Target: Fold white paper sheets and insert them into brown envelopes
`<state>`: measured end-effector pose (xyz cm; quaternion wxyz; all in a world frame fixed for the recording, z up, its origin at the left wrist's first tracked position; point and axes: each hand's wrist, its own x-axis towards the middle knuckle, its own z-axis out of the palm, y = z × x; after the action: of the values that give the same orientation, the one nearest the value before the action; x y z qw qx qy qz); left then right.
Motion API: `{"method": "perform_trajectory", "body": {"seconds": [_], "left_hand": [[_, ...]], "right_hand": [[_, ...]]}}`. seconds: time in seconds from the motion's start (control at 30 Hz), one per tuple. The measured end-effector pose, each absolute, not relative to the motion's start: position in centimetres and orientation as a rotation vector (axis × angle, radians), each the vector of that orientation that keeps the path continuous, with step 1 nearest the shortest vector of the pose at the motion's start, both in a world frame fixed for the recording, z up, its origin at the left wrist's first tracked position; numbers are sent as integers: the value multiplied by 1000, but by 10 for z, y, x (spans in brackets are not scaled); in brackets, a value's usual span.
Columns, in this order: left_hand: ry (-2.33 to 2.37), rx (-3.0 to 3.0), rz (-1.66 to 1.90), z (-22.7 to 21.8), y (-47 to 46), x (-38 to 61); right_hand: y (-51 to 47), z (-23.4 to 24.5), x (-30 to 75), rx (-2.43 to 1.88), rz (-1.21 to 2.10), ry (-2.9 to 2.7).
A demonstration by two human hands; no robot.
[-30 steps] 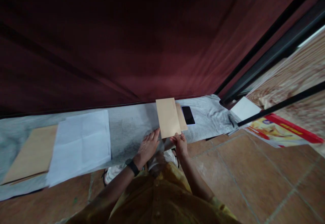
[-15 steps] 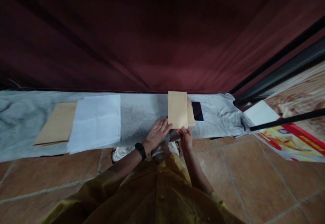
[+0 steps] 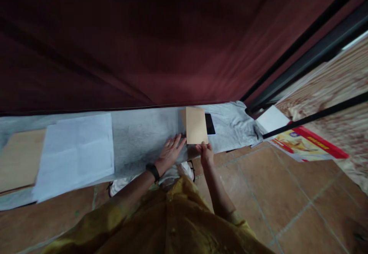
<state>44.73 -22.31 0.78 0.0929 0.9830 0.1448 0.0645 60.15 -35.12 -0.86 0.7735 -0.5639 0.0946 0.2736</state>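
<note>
A tan paper envelope (image 3: 196, 126) stands out over the grey cloth. My right hand (image 3: 206, 153) pinches its lower right corner between thumb and fingers. My left hand (image 3: 169, 152), wearing a dark wristband, lies open beside the lower left corner, fingers spread; whether they touch the paper I cannot tell. Another strip of tan paper (image 3: 183, 117) shows behind the envelope's upper left edge. To the right, a dark phone (image 3: 211, 124) lies partly hidden by the envelope.
White sheets (image 3: 77, 152) overlap more tan envelopes (image 3: 21, 160) on the left of the cloth-covered ledge (image 3: 135, 131). Dark red fabric (image 3: 172, 54) rises behind. At right are a black bar (image 3: 319, 114), a white square item (image 3: 272, 119) and a red and yellow printed package (image 3: 304, 142).
The view has swung right. The envelope in my right hand has shifted right relative to the phone, now covering part of it. Tan paper that showed at its right edge now shows at its left.
</note>
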Motion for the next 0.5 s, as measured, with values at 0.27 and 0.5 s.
{"method": "perform_trajectory", "body": {"seconds": [0.27,0.5], "left_hand": [[623,2569,210,-12,-216,474],[737,2474,245,-16,-208,499]], "right_hand": [[-344,-13,619,-1225,636,267],[-340,-13,623,-1232,700,285]]}}
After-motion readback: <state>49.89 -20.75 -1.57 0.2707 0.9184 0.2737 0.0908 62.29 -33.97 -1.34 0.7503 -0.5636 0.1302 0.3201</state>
